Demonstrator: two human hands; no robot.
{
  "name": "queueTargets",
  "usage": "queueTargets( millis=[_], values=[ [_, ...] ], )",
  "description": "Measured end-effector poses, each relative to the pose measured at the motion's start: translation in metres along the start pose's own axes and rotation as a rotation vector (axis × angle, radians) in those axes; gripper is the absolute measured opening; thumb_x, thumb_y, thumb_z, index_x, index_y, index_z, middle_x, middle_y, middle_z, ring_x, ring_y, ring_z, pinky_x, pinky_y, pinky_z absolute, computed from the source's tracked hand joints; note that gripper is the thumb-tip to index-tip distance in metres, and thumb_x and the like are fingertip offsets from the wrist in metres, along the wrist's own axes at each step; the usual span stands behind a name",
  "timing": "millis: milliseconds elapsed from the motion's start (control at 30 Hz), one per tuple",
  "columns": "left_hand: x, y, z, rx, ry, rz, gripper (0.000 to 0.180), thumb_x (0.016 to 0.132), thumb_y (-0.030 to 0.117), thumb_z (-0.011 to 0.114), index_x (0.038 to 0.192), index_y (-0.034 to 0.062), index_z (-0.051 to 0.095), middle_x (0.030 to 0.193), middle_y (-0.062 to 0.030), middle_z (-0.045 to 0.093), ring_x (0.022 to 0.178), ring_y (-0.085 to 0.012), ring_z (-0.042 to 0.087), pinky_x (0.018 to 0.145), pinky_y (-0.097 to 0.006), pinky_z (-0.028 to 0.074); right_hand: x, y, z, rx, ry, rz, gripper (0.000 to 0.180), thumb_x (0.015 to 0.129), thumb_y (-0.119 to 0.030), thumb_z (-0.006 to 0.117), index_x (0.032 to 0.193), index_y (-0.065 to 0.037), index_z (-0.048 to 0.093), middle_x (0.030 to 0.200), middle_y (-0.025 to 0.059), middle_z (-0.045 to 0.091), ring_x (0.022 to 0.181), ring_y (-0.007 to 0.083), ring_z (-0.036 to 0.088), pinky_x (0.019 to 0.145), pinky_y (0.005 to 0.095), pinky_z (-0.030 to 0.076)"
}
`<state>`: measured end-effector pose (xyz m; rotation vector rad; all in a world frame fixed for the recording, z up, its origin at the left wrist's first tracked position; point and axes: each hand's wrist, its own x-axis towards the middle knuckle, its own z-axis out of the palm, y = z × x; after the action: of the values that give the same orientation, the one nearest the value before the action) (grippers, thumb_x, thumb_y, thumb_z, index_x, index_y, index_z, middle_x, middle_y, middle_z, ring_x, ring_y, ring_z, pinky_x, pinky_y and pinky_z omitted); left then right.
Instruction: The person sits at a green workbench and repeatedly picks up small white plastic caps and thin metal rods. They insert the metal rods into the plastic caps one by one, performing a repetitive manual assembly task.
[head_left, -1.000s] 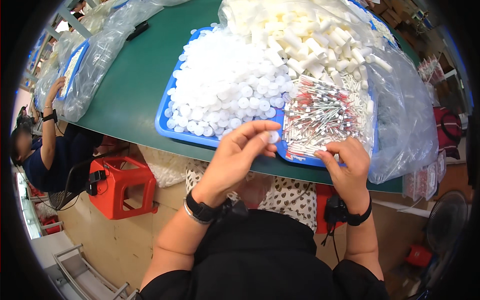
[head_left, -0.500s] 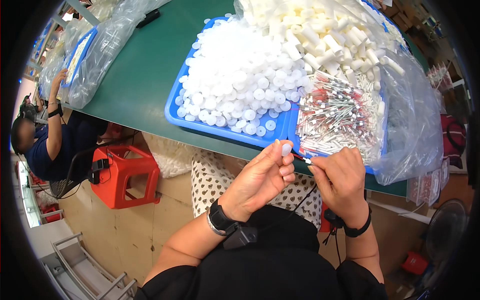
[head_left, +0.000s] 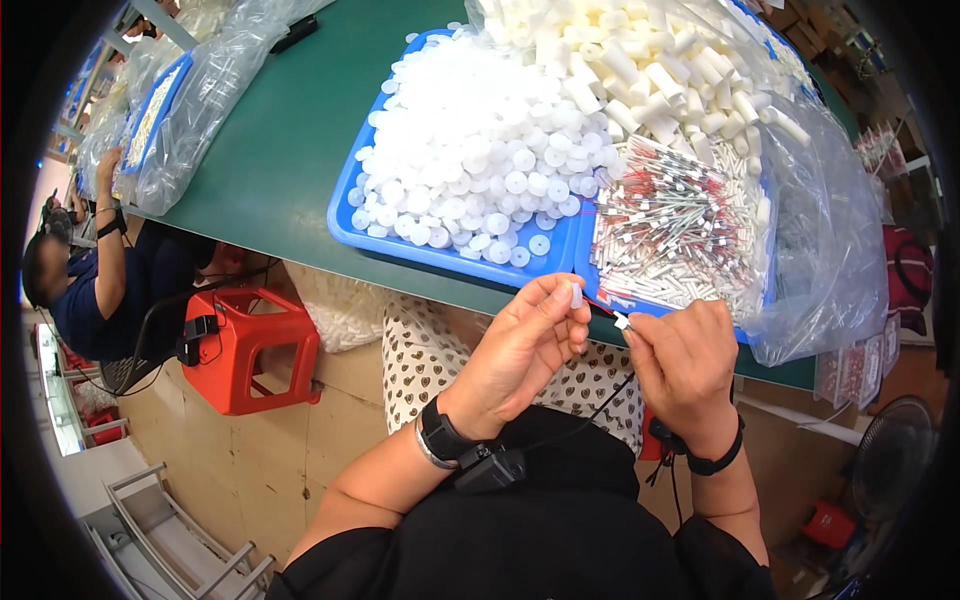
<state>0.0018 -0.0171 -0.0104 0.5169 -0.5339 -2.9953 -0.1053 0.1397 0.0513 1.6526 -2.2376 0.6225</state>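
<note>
Between the thumb and fingertips of my left hand [head_left: 520, 350] is a translucent white disc [head_left: 576, 295], seen nearly edge-on. My right hand [head_left: 685, 360] pinches a small white connector-like piece [head_left: 622, 321] a short way to the right of the disc. A thin dark and red line shows between the hands; whether it joins both pieces I cannot tell. Both hands are just off the table's near edge, above my lap. Beyond them, a blue tray [head_left: 345, 232] is heaped with similar white discs [head_left: 470, 150]. To its right lie red, white and green wired pieces [head_left: 665, 215] over short white tubes [head_left: 650, 282].
Cream foam cylinders [head_left: 650, 75] are piled behind the wired pieces. A clear plastic bag [head_left: 820, 240] drapes over the right side of the green table [head_left: 260, 165]. At far left, another person [head_left: 80, 285] works near a red stool [head_left: 250, 350]. A fan [head_left: 895, 450] stands at right.
The disc in my left hand has turned from facing me to nearly edge-on. My right hand has shifted slightly, still pinching the white piece.
</note>
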Motion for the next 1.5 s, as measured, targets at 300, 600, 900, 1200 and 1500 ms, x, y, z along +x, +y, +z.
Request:
queueTargets(
  millis=[300, 600, 900, 1200, 1500],
  values=[
    [-0.001, 0.001, 0.002, -0.047, -0.023, -0.033, 0.026, 0.101, 0.026, 0.052, 0.117, 0.0052, 0.056, 0.094, -0.0040, 0.060, 0.079, -0.0109, 0.055, 0.075, -0.027, 0.047, 0.001, 0.001, -0.001, -0.008, 0.010, -0.011, 0.024, 0.070, -0.004, 0.075, 0.092, -0.004, 0.065, 0.069, 0.0033, 0.051, 0.062, 0.0216, 0.047, 0.062, 0.0356, 0.035],
    [-0.003, -0.003, 0.004, 0.195, -0.005, -0.023, 0.025, 0.099, 0.022, 0.058, 0.117, 0.0052, 0.057, 0.093, -0.0024, 0.062, 0.080, -0.0083, 0.058, 0.071, -0.022, 0.047, 0.002, 0.000, 0.000, 0.024, 0.017, -0.043, 0.022, 0.071, -0.003, 0.074, 0.091, -0.004, 0.065, 0.068, 0.0024, 0.052, 0.061, 0.0206, 0.048, 0.060, 0.0349, 0.035],
    [-0.002, -0.016, -0.003, 0.114, -0.097, -0.039, 0.026, 0.098, 0.022, 0.060, 0.115, 0.0026, 0.057, 0.089, -0.0026, 0.061, 0.081, -0.0102, 0.059, 0.069, -0.021, 0.049, -0.013, -0.015, 0.020, 0.884, -0.087, 0.704, 0.005, 0.090, -0.003, 0.060, 0.086, -0.001, 0.063, 0.075, 0.0075, 0.066, 0.057, 0.0187, 0.057, 0.060, 0.0305, 0.042],
    [0.002, -0.019, -0.010, 0.104, -0.030, -0.084, 0.024, 0.097, 0.019, 0.061, 0.114, 0.0013, 0.059, 0.085, -0.0029, 0.061, 0.079, -0.0101, 0.057, 0.067, -0.021, 0.048, -0.014, -0.014, 0.026, 0.414, -0.015, 0.355, 0.006, 0.087, -0.007, 0.066, 0.085, -0.002, 0.063, 0.069, 0.0085, 0.064, 0.057, 0.0259, 0.057, 0.057, 0.0343, 0.041],
    [-0.003, -0.008, -0.007, 0.113, 0.010, 0.041, 0.024, 0.097, 0.022, 0.062, 0.108, 0.0014, 0.061, 0.083, -0.0022, 0.059, 0.071, -0.0089, 0.054, 0.066, -0.024, 0.047, 0.000, 0.037, 0.012, -0.072, -0.061, 0.139, 0.017, 0.079, -0.004, 0.064, 0.096, -0.004, 0.066, 0.084, 0.0080, 0.062, 0.076, 0.0260, 0.059, 0.068, 0.0374, 0.047]
  ],
)
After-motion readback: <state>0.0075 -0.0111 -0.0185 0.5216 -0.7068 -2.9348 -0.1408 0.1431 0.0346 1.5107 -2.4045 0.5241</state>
